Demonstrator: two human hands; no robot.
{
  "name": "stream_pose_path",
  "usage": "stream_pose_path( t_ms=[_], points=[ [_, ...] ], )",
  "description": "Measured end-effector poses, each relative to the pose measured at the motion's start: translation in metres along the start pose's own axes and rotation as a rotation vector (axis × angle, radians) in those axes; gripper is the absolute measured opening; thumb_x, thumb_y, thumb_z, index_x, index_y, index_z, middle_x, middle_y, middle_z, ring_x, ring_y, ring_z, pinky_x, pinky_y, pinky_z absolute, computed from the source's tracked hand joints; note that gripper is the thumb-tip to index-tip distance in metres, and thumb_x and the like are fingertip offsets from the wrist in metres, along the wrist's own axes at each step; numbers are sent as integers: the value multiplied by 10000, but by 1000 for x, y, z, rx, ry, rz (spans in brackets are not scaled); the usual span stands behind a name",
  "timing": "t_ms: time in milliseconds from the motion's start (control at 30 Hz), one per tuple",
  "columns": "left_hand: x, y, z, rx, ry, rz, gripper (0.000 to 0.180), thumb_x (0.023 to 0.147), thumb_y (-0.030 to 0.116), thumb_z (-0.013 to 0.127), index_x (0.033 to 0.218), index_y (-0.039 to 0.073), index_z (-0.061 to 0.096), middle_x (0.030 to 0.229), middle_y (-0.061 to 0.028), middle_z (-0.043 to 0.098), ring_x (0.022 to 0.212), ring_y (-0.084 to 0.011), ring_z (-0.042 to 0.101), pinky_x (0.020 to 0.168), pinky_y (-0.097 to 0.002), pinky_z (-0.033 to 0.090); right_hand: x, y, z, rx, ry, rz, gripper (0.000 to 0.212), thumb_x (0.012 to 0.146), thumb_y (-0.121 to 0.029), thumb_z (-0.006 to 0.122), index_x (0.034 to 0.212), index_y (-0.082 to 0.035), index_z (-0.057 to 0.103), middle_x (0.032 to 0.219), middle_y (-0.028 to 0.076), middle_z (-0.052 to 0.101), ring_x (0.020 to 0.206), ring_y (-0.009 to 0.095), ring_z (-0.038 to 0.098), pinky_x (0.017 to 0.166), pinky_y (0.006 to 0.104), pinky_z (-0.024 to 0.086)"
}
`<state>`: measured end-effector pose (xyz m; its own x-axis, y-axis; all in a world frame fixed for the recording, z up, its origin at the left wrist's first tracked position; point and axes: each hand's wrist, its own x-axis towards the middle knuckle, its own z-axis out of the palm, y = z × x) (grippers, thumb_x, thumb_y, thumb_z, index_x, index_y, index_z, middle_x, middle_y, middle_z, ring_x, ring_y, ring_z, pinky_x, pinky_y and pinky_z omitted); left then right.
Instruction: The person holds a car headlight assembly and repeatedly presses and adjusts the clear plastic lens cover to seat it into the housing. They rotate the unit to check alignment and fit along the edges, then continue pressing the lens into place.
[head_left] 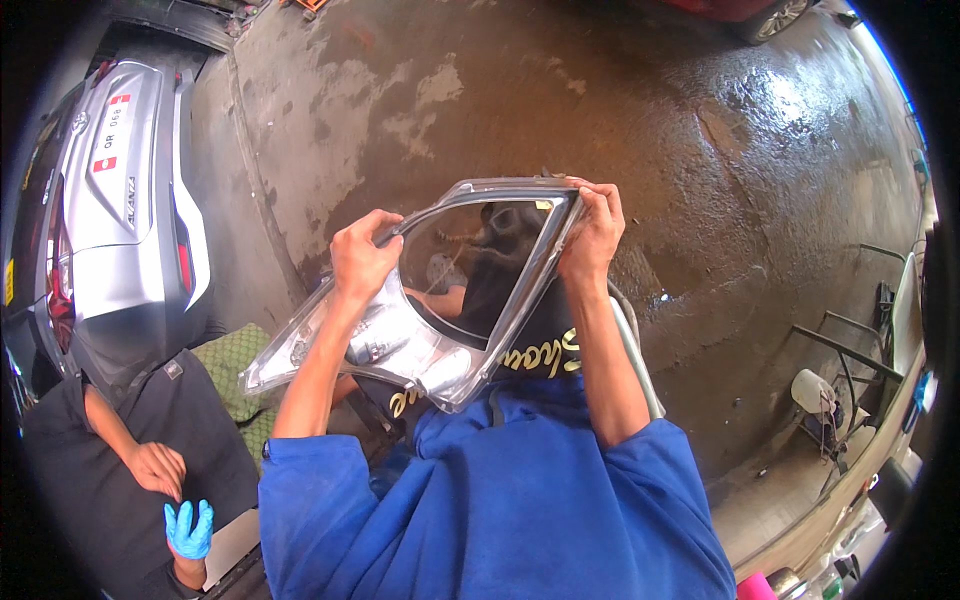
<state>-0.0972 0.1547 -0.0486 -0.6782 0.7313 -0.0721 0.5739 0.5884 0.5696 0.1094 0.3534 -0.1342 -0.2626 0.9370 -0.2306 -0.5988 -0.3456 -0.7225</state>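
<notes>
In front of my chest I hold a large car headlight shell (440, 370), clear plastic with a mirror-bright inner surround. It tapers toward the lower left and has a big dark opening or pane on its upper right side, with a small yellow mark in the top corner. My left hand (365, 255) is closed on its upper left edge. At the top right corner, my right hand (595, 230) grips the rim with fingers wrapped over it. An arm and dark shapes show within the dark area; I cannot tell whether they are reflected or behind it.
At left sits a person in dark clothes, one hand bare and the other in a blue glove (188, 530). A silver car (120, 215) stands beyond, near a green patterned cloth (232, 365). The concrete floor (700, 230) is wet. A metal frame (850, 350) and white bucket (812, 390) stand right.
</notes>
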Motion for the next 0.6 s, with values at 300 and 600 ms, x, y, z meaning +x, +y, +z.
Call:
stream_pose_path(
  t_ms=[300, 600],
  points=[
    [5, 1, -7, 14, -33, 134, 329, 792, 48, 721, 1116, 69, 778, 1075, -131, 778, 1026, -237, 750, 922, -325, 565, -2, -2, 0, -19, 45, 11, 65, 908, -37, 598, 921, 12, 638, 1053, 148, 703, 1008, 197, 621, 959, 346, 482],
    [6, 1, -5, -14, -68, 228, 349, 776, 6, 683, 1106, 54, 785, 1094, -138, 771, 1006, -259, 749, 900, -328, 569, 0, 4, -4, -66, 53, -7, 74, 907, -48, 597, 910, 18, 630, 1041, 138, 698, 987, 196, 616, 958, 350, 476]
  ],
)
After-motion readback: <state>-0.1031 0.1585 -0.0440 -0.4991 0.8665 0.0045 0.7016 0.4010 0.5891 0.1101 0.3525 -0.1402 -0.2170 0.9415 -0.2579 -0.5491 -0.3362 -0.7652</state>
